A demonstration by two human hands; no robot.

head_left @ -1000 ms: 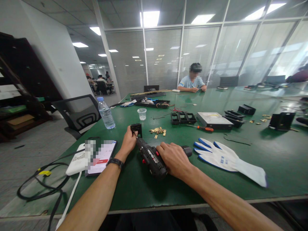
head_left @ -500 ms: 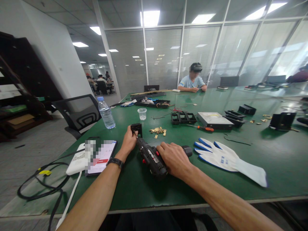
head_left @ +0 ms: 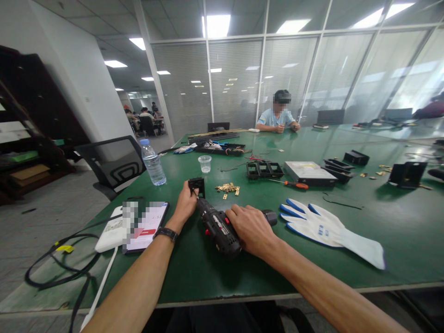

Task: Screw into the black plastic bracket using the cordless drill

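The left hand (head_left: 186, 202) pinches a small black plastic bracket (head_left: 196, 186) steady on the green bench (head_left: 194, 268); the right hand (head_left: 251, 229) grips a black-and-red cordless screwdriver (head_left: 218, 226), its tip aimed at that bracket.

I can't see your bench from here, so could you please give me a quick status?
Left hand steadies small black part. Right hand grips power screwdriver, tip at part. White gloves lie clear, right.

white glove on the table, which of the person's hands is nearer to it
Right. The right hand grips the drill just left of the white glove, apart from it. The left hand holds a small black part farther off, beyond the drill.
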